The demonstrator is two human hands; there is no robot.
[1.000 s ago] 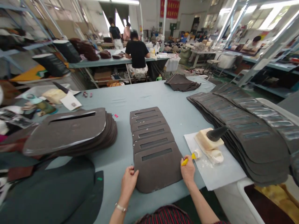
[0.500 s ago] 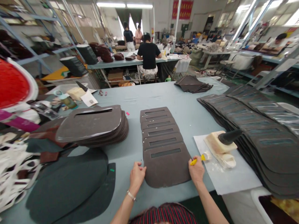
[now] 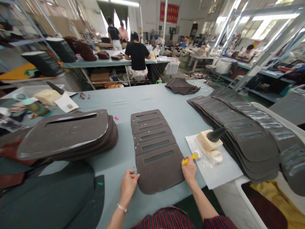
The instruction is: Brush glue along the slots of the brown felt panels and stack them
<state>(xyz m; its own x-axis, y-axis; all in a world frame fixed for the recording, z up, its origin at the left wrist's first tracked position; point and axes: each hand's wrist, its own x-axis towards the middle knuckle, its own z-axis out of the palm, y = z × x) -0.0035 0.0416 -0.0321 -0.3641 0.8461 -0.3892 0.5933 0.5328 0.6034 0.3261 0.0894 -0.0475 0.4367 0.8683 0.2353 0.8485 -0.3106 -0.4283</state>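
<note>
Several dark brown slotted panels (image 3: 157, 170) lie overlapped like shingles on the table, their slots running crosswise. At the left edge of the nearest panel, my left hand (image 3: 128, 184) has its fingers curled and pinches the edge. My right hand (image 3: 190, 171) grips a small yellow-handled brush (image 3: 194, 156) with whitish bristles and rests against the panel's right edge. Just right of the brush, a cream container (image 3: 204, 141) with a black cone-shaped piece (image 3: 216, 135) stands on a white sheet (image 3: 209, 178) smeared with a pale substance.
A tall stack of slotted panels (image 3: 69, 133) sits on the left, above dark green sheets (image 3: 54, 194). More overlapped panels (image 3: 252, 148) spread along the right. A pile of dark pieces (image 3: 182, 86) lies at the far edge. A person in a black shirt (image 3: 137, 54) sits beyond the table (image 3: 114, 98).
The camera view has turned to the right, so everything appears further left. Both hands keep their places at the nearest panel's edges, and the brush stays in my right hand.
</note>
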